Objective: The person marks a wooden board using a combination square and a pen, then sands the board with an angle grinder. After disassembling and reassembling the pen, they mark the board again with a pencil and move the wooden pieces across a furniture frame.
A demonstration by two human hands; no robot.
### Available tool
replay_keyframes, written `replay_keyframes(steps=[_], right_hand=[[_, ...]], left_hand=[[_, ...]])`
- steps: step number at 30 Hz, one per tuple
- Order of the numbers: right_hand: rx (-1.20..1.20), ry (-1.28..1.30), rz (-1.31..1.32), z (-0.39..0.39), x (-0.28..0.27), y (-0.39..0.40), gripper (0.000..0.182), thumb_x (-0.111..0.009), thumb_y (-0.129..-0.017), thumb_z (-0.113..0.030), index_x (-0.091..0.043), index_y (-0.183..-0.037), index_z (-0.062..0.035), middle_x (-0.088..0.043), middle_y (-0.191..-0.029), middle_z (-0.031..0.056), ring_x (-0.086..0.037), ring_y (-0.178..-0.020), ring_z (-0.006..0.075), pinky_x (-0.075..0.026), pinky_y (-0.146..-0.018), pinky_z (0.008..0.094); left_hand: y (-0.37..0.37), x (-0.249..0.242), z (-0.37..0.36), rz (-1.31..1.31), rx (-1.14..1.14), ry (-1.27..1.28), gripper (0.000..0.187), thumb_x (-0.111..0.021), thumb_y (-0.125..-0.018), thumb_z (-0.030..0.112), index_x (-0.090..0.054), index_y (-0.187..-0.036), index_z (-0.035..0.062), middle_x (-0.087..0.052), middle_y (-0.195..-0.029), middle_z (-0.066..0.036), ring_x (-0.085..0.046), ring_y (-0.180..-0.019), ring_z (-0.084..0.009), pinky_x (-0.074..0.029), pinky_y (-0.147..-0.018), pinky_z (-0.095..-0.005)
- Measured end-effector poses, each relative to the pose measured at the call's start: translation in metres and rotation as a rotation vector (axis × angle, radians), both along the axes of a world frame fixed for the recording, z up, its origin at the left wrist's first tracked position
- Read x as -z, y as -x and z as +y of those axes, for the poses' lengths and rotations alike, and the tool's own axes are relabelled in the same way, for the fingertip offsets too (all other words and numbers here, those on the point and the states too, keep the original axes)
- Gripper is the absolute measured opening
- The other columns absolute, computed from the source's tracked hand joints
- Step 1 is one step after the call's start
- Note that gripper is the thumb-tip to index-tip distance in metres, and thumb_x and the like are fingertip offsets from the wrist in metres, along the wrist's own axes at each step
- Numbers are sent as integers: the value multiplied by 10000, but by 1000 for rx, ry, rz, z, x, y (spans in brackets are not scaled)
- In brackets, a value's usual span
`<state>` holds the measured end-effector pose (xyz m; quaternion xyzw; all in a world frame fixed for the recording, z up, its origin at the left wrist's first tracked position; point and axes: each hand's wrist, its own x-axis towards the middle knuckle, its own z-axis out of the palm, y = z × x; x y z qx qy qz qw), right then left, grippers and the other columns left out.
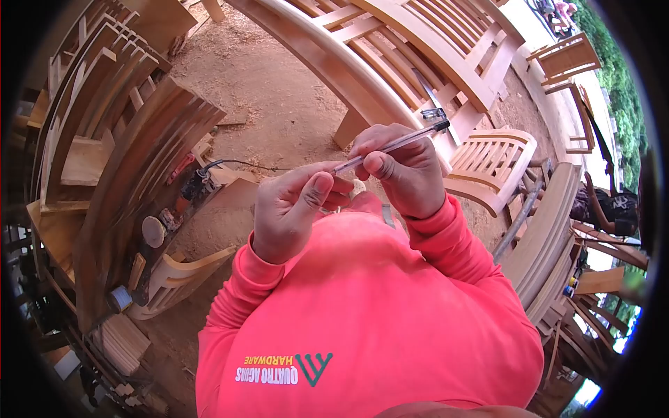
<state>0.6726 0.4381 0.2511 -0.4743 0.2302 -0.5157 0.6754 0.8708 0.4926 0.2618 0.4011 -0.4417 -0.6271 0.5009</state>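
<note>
A clear-barrelled pen (416,136) with a black end slants across in front of my chest, that end up and to the right. My left hand (294,209) pinches the lower end between thumb and fingers. Around the middle of the barrel, the thumb and fingers of my right hand (406,174) are closed. Both hands are close together, above the front of my pink shirt (390,299). The very tip of the pen is partly hidden by my left fingers.
Slatted wooden frames (446,52) stand ahead, with a saw-like blade (435,104) by them. A curved slatted backrest (491,164) is at right. Left are stacked wooden pieces (132,167), a corded power tool (191,184) and a tin (120,298). A person (613,209) is at far right.
</note>
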Motion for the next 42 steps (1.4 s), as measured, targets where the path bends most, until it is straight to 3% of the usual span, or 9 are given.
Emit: replay_keyframes(steps=[6, 9, 14, 18, 22, 28, 33, 37, 42], right_hand=[[220, -84, 17, 10, 6, 22, 129, -761, -936, -89, -658, -991, -35, -675, -907, 29, -639, -802, 96, -519, -690, 241], [181, -172, -49, 6, 5, 37, 195, -733, -958, -85, -652, -1115, -2, -679, -956, 44, -654, -877, 102, -554, -779, 260], [188, 54, 5, -15, 18, 89, 160, -734, -940, -69, -713, -1070, 21, -665, -1039, 61, -632, -940, 125, -536, -829, 273], [271, -123, -152, -33, 26, 136, 72, -721, -948, -47, -696, -989, 7, -641, -968, 39, -618, -888, 112, -530, -806, 273], [343, -212, -156, -58, 40, 215, 97, -731, -955, -81, -697, -1007, -7, -648, -947, 24, -613, -856, 99, -524, -749, 254], [1105, -316, 316, -118, 106, 413, 142, -667, -1004, -107, -668, -1044, 28, -727, -853, 84, -698, -767, 116, -579, -707, 251], [1112, -185, 836, -164, 200, 504, 133, -710, -943, -89, -679, -1009, 22, -746, -846, 122, -719, -755, 167, -566, -709, 304], [1014, -116, 911, -179, 219, 504, 125, -720, -927, -96, -688, -1003, -2, -741, -841, 134, -722, -721, 199, -562, -692, 331], [962, -109, 1034, -181, 217, 506, 108, -695, -954, -62, -658, -1026, 9, -731, -838, 93, -701, -730, 134, -560, -685, 283]], left_hand=[[28, 2, -23, -299, 94, 78, 241, -619, -1039, 148, -697, -1097, -73, -752, -872, -127, -718, -741, -158, -588, -668, -273], [50, 2, -35, -263, 102, 44, 200, -638, -1019, 107, -701, -1049, -81, -751, -834, -122, -727, -733, -157, -613, -688, -287], [88, 5, -66, -260, 199, 57, 200, -641, -1016, 95, -696, -1041, -95, -753, -860, -137, -730, -750, -162, -613, -701, -285], [151, 11, -94, -400, 182, 200, 217, -656, -1012, 128, -696, -1047, -82, -743, -843, -148, -725, -730, -173, -615, -662, -285], [228, 31, -135, -475, 272, 290, 247, -653, -1015, 134, -689, -1114, -90, -753, -931, -161, -742, -827, -201, -611, -749, -302], [327, 77, -192, -759, 494, 312, 384, -710, -978, 208, -649, -1282, -18, -767, -1018, -164, -749, -961, -197, -579, -838, -320], [331, 143, -192, -982, 581, 426, 304, -725, -932, 154, -694, -1201, 16, -760, -951, -132, -753, -852, -236, -578, -746, -351], [323, 162, -187, -1032, 504, 341, 228, -713, -931, 126, -720, -1129, 15, -751, -924, -130, -745, -816, -228, -581, -712, -333], [319, 169, -189, -1032, 442, 256, 189, -706, -929, 96, -726, -1095, 9, -743, -920, -136, -741, -784, -221, -584, -675, -317]])
